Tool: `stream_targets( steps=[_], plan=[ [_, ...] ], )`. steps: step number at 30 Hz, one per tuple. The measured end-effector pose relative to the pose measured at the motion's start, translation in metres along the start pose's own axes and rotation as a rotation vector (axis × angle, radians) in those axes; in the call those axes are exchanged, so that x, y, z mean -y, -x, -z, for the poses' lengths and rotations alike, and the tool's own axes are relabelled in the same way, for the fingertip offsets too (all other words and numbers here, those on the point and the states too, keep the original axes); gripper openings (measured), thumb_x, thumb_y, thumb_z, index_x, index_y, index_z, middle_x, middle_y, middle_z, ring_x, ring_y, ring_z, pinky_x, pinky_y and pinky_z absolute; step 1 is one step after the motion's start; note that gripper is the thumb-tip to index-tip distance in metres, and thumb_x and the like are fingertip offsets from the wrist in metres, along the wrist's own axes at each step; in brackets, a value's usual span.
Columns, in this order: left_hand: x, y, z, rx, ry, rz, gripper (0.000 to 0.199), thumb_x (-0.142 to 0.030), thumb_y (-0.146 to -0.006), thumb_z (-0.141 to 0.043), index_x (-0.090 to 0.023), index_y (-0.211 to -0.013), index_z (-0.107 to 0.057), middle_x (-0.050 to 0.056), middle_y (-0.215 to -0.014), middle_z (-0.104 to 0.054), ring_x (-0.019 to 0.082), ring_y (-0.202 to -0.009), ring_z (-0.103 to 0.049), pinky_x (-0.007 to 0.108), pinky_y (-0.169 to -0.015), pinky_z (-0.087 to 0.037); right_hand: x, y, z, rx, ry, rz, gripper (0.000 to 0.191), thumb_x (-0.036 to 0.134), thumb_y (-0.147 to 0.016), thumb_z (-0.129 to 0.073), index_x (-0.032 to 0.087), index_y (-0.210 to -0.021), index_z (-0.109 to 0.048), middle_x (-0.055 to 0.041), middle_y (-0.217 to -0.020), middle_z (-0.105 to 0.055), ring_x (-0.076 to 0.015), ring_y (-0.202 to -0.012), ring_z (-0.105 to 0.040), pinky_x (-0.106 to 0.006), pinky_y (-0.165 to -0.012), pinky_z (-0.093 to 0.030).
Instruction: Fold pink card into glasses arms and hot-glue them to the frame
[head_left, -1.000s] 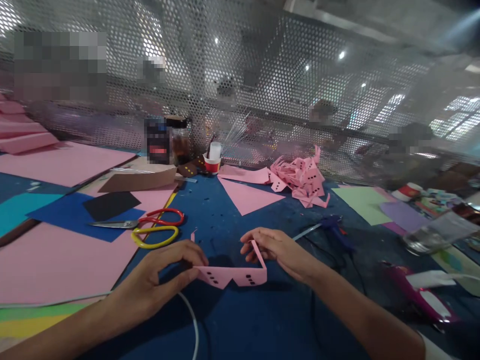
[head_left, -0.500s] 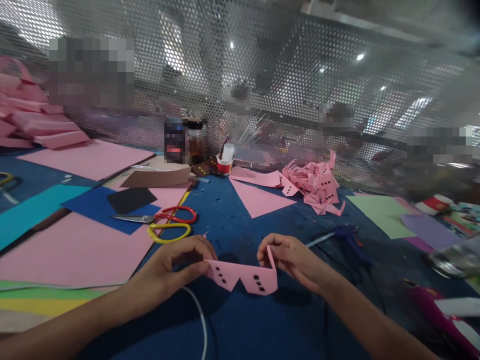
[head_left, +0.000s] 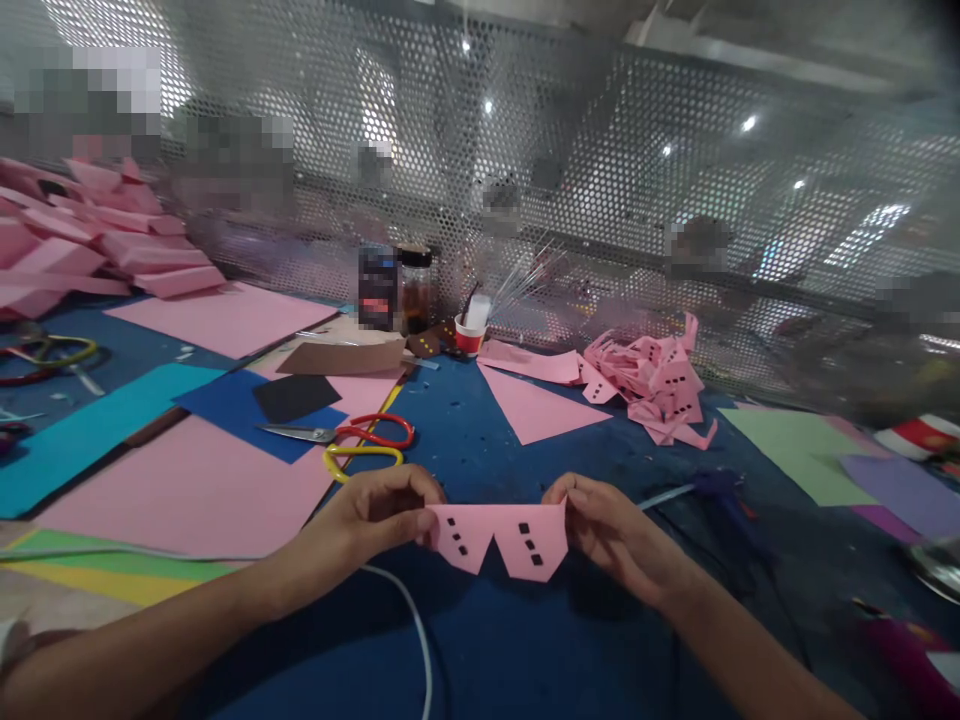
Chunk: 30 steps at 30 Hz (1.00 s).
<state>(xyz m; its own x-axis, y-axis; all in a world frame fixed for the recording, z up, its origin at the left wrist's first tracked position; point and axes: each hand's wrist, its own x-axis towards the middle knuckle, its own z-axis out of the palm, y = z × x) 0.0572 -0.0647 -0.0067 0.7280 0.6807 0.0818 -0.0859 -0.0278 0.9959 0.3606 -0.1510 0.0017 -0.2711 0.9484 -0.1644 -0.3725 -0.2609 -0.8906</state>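
Note:
Between my two hands, low in the middle of the view, a pink paper cutout (head_left: pixel 517 540) shaped like glasses shows small black squares on both halves and a notch between them. My left hand (head_left: pixel 386 515) pinches its left end between thumb and fingers. At the right end, my right hand (head_left: pixel 600 525) is closed on the paper near the upper corner. Scissors (head_left: pixel 367 440) with red and yellow handles lie just beyond my left hand. A blue glue gun (head_left: pixel 720 490) rests to the right of my right hand.
Beyond my hands lie a pink triangle (head_left: pixel 536 400) and a pile of pink cutouts (head_left: pixel 660 375). Coloured sheets (head_left: pixel 195 490) cover the left side. A white cable (head_left: pixel 409 610) curves nearby. Behind a cup (head_left: pixel 470 335) stands a perforated metal screen (head_left: pixel 600 180), with people beyond.
The right arm of the pink cutout, upright before, is now folded down or out of sight at my right hand. The whole view has shifted, with table items appearing further right.

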Motion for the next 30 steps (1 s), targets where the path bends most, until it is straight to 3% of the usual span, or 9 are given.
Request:
stream_targets(
  steps=[30],
  plan=[
    [0.0056,-0.0003,0.0017,0.018,0.022,0.027,0.021,-0.037,-0.095,-0.073,-0.017,-0.090,-0.069,0.002,-0.084,-0.068,0.014,-0.078,-0.062,0.025,-0.072,-0.047,-0.0073,-0.0038,0.0028,-0.107,0.213,0.046,0.036,0.049,-0.092,-0.076,0.017,-0.079,-0.066,0.0005,-0.076,-0.062,-0.0109,-0.071,-0.054,-0.022,-0.069,-0.043]
  ],
)
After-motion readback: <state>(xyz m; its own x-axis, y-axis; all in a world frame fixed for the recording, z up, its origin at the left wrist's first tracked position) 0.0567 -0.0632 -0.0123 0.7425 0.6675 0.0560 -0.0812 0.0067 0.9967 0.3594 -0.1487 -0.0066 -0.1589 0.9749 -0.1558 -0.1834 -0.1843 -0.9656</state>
